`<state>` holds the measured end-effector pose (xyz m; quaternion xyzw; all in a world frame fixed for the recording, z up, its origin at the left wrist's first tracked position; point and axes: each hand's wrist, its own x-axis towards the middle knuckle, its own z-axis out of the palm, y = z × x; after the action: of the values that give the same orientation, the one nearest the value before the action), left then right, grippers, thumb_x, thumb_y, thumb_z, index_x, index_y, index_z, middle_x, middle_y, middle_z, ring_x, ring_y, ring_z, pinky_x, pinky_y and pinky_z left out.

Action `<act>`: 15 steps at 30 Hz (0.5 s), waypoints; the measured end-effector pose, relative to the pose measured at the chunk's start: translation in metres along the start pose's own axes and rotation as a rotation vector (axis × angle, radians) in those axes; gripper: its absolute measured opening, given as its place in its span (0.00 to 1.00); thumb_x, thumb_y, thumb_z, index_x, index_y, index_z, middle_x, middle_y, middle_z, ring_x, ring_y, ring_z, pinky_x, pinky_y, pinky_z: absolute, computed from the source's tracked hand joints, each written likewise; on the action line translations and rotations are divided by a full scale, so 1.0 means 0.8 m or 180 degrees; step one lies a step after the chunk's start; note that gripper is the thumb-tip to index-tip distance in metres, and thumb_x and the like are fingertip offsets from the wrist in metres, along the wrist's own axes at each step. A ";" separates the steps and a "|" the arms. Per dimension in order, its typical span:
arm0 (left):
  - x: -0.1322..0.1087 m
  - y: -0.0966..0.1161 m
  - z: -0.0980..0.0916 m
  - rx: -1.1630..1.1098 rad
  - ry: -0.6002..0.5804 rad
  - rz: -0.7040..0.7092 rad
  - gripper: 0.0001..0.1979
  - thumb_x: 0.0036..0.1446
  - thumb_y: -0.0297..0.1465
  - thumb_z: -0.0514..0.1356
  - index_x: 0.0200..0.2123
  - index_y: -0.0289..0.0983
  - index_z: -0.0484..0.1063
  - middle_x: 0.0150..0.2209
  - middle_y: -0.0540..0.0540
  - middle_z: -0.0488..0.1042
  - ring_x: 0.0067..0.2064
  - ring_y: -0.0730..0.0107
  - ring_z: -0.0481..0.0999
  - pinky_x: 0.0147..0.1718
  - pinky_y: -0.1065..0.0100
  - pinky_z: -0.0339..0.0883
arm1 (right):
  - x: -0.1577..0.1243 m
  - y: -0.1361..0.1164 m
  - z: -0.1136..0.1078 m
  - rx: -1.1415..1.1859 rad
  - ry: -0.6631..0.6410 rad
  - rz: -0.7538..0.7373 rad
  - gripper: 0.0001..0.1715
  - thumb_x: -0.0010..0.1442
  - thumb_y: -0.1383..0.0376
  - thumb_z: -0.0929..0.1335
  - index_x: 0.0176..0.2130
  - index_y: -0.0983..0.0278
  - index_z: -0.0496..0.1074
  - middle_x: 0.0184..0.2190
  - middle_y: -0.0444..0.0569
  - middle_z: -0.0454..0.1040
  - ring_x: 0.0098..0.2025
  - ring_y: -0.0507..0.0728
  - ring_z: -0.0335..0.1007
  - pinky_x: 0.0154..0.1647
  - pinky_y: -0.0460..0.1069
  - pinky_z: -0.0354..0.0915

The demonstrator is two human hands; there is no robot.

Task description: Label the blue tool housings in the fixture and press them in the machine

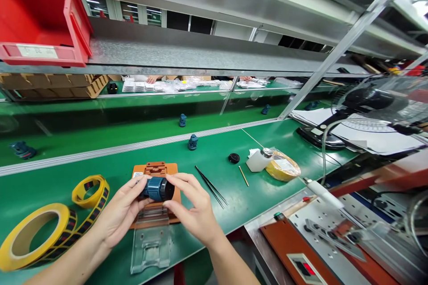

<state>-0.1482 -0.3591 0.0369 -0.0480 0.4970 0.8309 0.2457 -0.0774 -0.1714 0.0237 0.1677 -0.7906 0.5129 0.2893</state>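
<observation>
My green workbench carries yellow tape rolls, an orange fixture plate, black tweezers, a white bottle (its cap looks metal) and a small blue figurine.

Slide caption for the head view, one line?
Left hand and right hand hold a blue cylindrical part over an orange fixture on a green mat.

the left hand and right hand hold a dark blue cylinder with a black end between their fingers, just above an orange holder. a clear plastic cover lies against the holder's near edge on the green bench. tweezers lie just right of the holder, and rolls of yellow tape sit beside the left hand.
</observation>
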 end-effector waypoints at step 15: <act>-0.019 -0.024 0.027 0.0153 0.0577 0.0433 0.23 0.47 0.47 0.73 0.39 0.42 0.71 0.28 0.56 0.72 0.20 0.81 0.66 0.14 0.81 0.57 | -0.006 0.015 0.027 -0.0875 -0.0027 -0.0599 0.31 0.71 0.45 0.60 0.61 0.64 0.62 0.39 0.53 0.75 0.37 0.58 0.74 0.36 0.52 0.74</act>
<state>-0.1230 -0.3389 0.0370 -0.0832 0.5391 0.8257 0.1439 -0.0864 -0.1858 0.0051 0.2019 -0.8354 0.3699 0.3530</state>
